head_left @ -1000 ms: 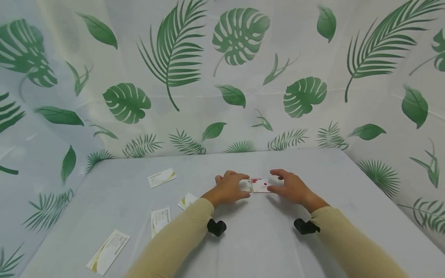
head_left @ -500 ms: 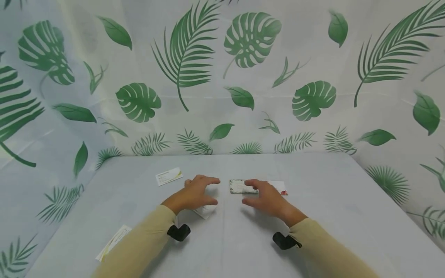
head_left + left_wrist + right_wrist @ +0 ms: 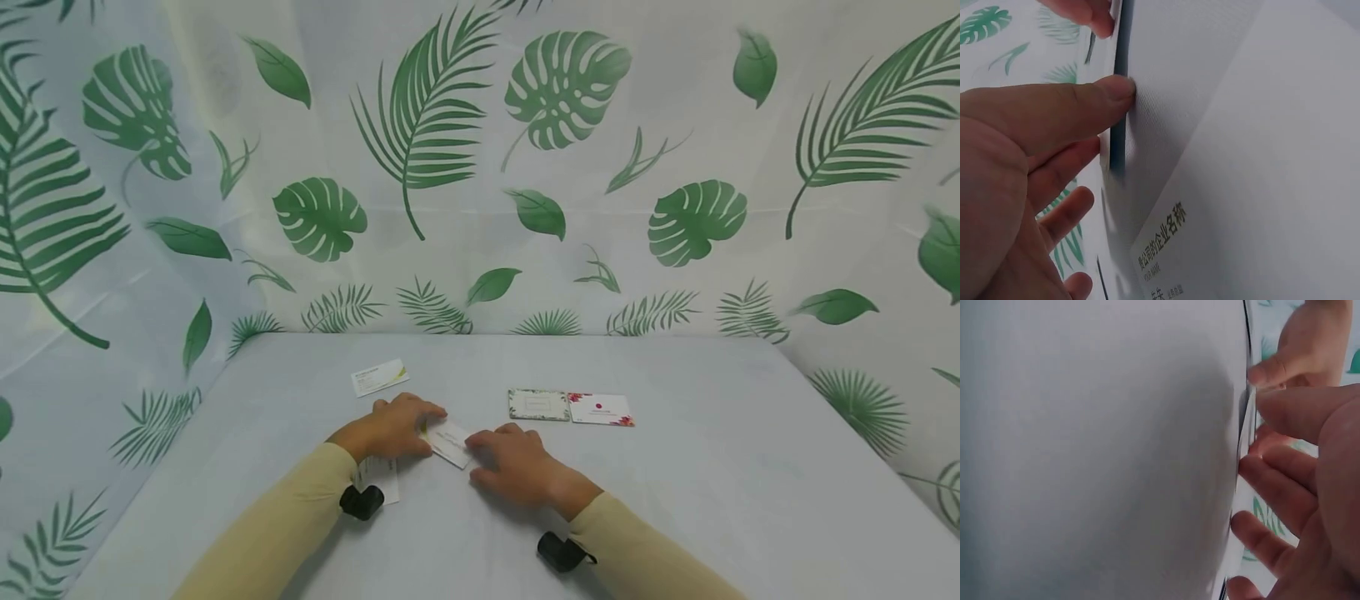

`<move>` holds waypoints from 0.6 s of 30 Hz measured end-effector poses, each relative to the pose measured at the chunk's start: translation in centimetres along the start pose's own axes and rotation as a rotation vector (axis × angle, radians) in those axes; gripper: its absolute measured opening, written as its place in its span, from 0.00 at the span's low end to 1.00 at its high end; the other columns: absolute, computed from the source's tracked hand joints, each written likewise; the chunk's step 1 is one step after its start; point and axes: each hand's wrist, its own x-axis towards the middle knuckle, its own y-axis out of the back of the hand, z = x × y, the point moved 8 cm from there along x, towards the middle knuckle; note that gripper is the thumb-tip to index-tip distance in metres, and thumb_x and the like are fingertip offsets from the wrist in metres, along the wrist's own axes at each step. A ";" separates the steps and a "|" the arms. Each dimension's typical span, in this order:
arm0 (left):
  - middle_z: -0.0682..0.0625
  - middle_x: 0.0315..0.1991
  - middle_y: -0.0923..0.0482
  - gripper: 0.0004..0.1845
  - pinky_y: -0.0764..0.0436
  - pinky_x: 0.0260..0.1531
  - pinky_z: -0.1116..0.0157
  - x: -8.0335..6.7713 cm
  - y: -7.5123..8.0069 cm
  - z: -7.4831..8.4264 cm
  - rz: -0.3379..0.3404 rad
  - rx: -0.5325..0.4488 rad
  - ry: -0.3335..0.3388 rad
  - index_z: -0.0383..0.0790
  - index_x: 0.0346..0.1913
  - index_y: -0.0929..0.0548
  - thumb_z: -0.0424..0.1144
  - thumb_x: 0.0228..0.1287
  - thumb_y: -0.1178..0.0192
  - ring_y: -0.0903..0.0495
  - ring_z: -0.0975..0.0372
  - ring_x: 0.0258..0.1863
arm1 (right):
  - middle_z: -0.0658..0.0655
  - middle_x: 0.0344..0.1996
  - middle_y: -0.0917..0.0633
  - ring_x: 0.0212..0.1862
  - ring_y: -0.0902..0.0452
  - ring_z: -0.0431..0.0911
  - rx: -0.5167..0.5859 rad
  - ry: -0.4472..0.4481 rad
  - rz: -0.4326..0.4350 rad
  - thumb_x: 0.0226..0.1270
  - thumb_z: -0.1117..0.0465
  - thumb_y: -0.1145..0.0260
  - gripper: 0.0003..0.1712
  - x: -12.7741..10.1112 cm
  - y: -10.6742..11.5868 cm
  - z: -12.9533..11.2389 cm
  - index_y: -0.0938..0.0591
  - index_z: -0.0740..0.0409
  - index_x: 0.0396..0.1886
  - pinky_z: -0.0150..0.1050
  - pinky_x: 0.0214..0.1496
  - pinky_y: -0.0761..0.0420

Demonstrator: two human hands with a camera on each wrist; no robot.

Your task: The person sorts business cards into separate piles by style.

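since the earlier frames we have brought both hands down and to our left, away from the two cards laid side by side, the leafy-bordered card point(image 3: 538, 405) and the red-flowered card point(image 3: 601, 409), which now lie clear of us and touch edge to edge on the table point(image 3: 712, 500).

our left hand point(image 3: 390, 427) and right hand point(image 3: 517, 467) now meet over a white business card point(image 3: 447, 442) lying flat at the middle of the table, just in front of us. the left thumb and fingers are set against its left end and the right fingertips point(image 3: 1260, 375) against its right end; the left wrist view shows the thumb tip pressed to the card edge. we judge both hands to be pinching the card by its edges, but we cannot tell whether it has left the cloth.

a second card point(image 3: 378, 477) with printed characters lies under our left wrist, partly hidden, and another white card point(image 3: 379, 377) lies apart, further back on the left.

risks from here, as we judge them:
- the card is thin and lies flat on cloth; fingertips may slide over the edge and fail to get under it.
- squeezing from both ends may bow or crease the card.
- the left wrist rests over the lower card and may drag it along.
- a sweep to the right may knock the aligned pair out of line.
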 end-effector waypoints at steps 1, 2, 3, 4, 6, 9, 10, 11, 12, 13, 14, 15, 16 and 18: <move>0.46 0.66 0.30 0.30 0.40 0.57 0.45 0.0 0.0 -0.1 0.004 0.000 0.010 0.51 0.65 0.20 0.41 0.58 0.27 0.37 0.49 0.67 | 0.52 0.55 0.18 0.62 0.31 0.55 -0.005 -0.018 -0.001 0.68 0.54 0.33 0.24 0.1 0.1 0.2 0.21 0.54 0.62 0.58 0.58 0.35; 0.45 0.66 0.30 0.29 0.39 0.56 0.46 0.0 0.0 -0.1 0.009 -0.002 0.023 0.52 0.64 0.20 0.41 0.57 0.26 0.37 0.48 0.65 | 0.52 0.55 0.18 0.62 0.31 0.55 -0.010 -0.030 0.004 0.67 0.54 0.32 0.24 0.2 0.2 0.4 0.21 0.54 0.62 0.58 0.58 0.36; 0.45 0.66 0.30 0.29 0.39 0.55 0.46 0.0 0.0 -0.1 0.016 -0.001 0.028 0.52 0.63 0.19 0.41 0.57 0.26 0.36 0.48 0.64 | 0.52 0.55 0.18 0.62 0.31 0.56 -0.013 -0.041 0.010 0.67 0.54 0.32 0.25 0.3 0.3 0.6 0.21 0.54 0.62 0.58 0.58 0.36; 0.45 0.65 0.30 0.28 0.38 0.55 0.46 0.0 0.1 -0.1 0.023 -0.002 0.037 0.53 0.62 0.19 0.42 0.56 0.26 0.36 0.48 0.63 | 0.52 0.56 0.18 0.62 0.31 0.56 -0.015 -0.052 0.020 0.67 0.54 0.31 0.26 0.4 0.4 0.8 0.21 0.54 0.62 0.58 0.59 0.37; 0.45 0.65 0.29 0.28 0.38 0.55 0.47 0.0 0.1 -0.1 0.035 -0.007 0.051 0.53 0.60 0.18 0.42 0.55 0.25 0.35 0.49 0.61 | 0.52 0.57 0.19 0.62 0.31 0.56 -0.016 -0.068 0.041 0.65 0.53 0.29 0.28 0.7 0.6 1.2 0.21 0.55 0.63 0.59 0.60 0.37; 0.48 0.63 0.27 0.27 0.40 0.56 0.48 0.1 0.1 0.1 0.050 -0.003 0.045 0.52 0.59 0.18 0.42 0.54 0.24 0.34 0.53 0.63 | 0.54 0.58 0.19 0.61 0.31 0.56 -0.021 -0.102 0.059 0.62 0.52 0.26 0.32 1.1 0.6 1.7 0.22 0.57 0.64 0.59 0.60 0.36; 0.49 0.62 0.27 0.27 0.40 0.57 0.48 0.1 0.1 0.2 0.053 -0.005 0.045 0.52 0.59 0.18 0.42 0.54 0.24 0.34 0.54 0.63 | 0.54 0.57 0.19 0.60 0.30 0.56 -0.029 -0.112 0.063 0.61 0.52 0.25 0.32 1.2 0.6 1.9 0.22 0.58 0.63 0.59 0.59 0.36; 0.50 0.62 0.26 0.27 0.40 0.57 0.48 0.1 0.1 0.2 0.054 -0.010 0.043 0.52 0.58 0.18 0.42 0.54 0.24 0.34 0.55 0.63 | 0.54 0.57 0.19 0.59 0.30 0.55 -0.036 -0.123 0.064 0.60 0.52 0.25 0.33 1.3 0.6 2.0 0.21 0.58 0.63 0.59 0.59 0.35; 0.50 0.62 0.26 0.27 0.40 0.57 0.48 0.1 0.1 0.2 0.054 -0.013 0.042 0.52 0.58 0.18 0.42 0.54 0.24 0.34 0.55 0.63 | 0.54 0.56 0.19 0.58 0.30 0.55 -0.040 -0.131 0.063 0.60 0.52 0.24 0.33 1.4 0.6 2.0 0.21 0.58 0.63 0.58 0.58 0.35; 0.49 0.62 0.27 0.28 0.40 0.57 0.48 0.1 0.1 0.2 0.052 -0.015 0.044 0.51 0.59 0.18 0.43 0.54 0.24 0.34 0.54 0.63 | 0.54 0.56 0.18 0.58 0.29 0.55 -0.041 -0.138 0.063 0.60 0.52 0.24 0.33 1.4 0.6 2.0 0.21 0.58 0.62 0.58 0.58 0.35; 0.49 0.63 0.27 0.28 0.39 0.56 0.48 0.0 0.2 0.2 0.053 -0.020 0.047 0.51 0.60 0.19 0.42 0.54 0.23 0.34 0.53 0.63 | 0.54 0.55 0.18 0.57 0.29 0.55 -0.042 -0.142 0.063 0.59 0.52 0.24 0.32 1.4 0.6 1.9 0.21 0.58 0.62 0.58 0.57 0.34; 0.48 0.64 0.28 0.29 0.39 0.56 0.48 0.0 0.3 0.2 0.053 -0.025 0.055 0.51 0.61 0.19 0.43 0.54 0.24 0.35 0.53 0.62 | 0.54 0.55 0.18 0.57 0.29 0.55 -0.042 -0.146 0.062 0.60 0.53 0.24 0.32 1.4 0.6 1.9 0.21 0.58 0.62 0.58 0.57 0.34; 0.47 0.65 0.29 0.30 0.39 0.55 0.48 -0.1 0.3 0.1 0.054 -0.025 0.060 0.51 0.61 0.20 0.43 0.54 0.23 0.35 0.52 0.63 | 0.55 0.55 0.18 0.57 0.29 0.55 -0.036 -0.150 0.061 0.60 0.53 0.24 0.31 1.5 0.7 1.9 0.20 0.58 0.62 0.58 0.57 0.34; 0.46 0.65 0.29 0.31 0.38 0.55 0.48 -0.2 0.4 0.0 0.057 -0.014 0.071 0.51 0.63 0.20 0.43 0.54 0.23 0.35 0.52 0.64 | 0.55 0.55 0.18 0.58 0.29 0.56 -0.024 -0.159 0.061 0.60 0.54 0.24 0.31 1.5 0.7 1.9 0.20 0.58 0.61 0.58 0.57 0.35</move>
